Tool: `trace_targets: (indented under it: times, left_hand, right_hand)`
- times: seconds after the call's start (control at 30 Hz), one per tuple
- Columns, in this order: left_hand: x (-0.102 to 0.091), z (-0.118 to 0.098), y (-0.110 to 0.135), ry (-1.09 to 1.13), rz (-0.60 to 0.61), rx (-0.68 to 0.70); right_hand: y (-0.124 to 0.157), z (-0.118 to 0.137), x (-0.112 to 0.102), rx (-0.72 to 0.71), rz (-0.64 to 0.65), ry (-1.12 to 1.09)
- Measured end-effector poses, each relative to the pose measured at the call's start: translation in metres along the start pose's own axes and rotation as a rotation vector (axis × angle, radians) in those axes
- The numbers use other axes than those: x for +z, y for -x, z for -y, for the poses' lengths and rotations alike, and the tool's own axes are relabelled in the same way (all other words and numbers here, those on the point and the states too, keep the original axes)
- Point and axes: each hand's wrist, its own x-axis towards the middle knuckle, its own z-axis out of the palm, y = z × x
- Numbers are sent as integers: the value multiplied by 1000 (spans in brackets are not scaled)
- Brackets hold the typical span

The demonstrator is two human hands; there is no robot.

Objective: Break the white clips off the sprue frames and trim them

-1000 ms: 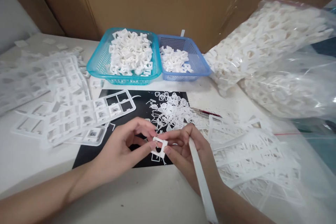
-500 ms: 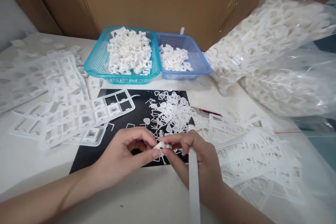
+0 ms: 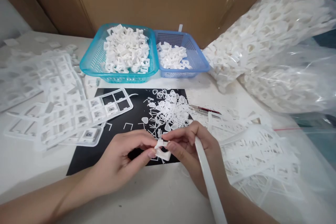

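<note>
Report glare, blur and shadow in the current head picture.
Head view, right: glints on the clear plastic bags of white pieces; head view, far left: white moulded-plastic frames look soft; head view, centre: the small white plastic piece, held in both hands, looks clearer; head view, lower left: faint shadow on the pale tabletop.

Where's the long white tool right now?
In the head view, the long white tool is in the right hand, slanting down to the bottom edge, right of the small white piece.
</note>
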Motion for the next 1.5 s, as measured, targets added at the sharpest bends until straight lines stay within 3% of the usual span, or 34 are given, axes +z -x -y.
trace_targets:
  times: [0.1, 0.2, 0.3, 0.4, 0.53, 0.73, 0.8, 1.1, 1.3, 1.5]
  left_hand:
    - [2, -1, 0, 50, -19, -44]
    - [4, -3, -1, 262, -21, -167]
    - [6, -4, -5, 500, 9, -366]
    - [7, -3, -8, 567, -53, -452]
    - [7, 1, -5, 571, -122, -414]
    - [-1, 3, -1, 160, 50, -145]
    - [-4, 2, -2, 109, 76, -117]
    - [-2, 1, -4, 433, 115, -305]
    - [0, -1, -4, 354, -8, -365]
    - [3, -4, -6, 233, -107, -367]
  right_hand:
    - [-3, -2, 0, 46, 19, -91]
    - [-4, -5, 1, 70, 51, -62]
    - [-1, -7, 3, 0, 66, 70]
    - [1, -7, 3, -115, 6, 148]
    - [0, -5, 2, -212, -16, 273]
    - [-5, -2, -2, -141, 73, 291]
    - [-5, -4, -2, -136, 97, 278]
    - [-7, -10, -2, -4, 54, 132]
    - [-5, -9, -18, -152, -85, 237]
    - [1, 7, -20, -316, 118, 402]
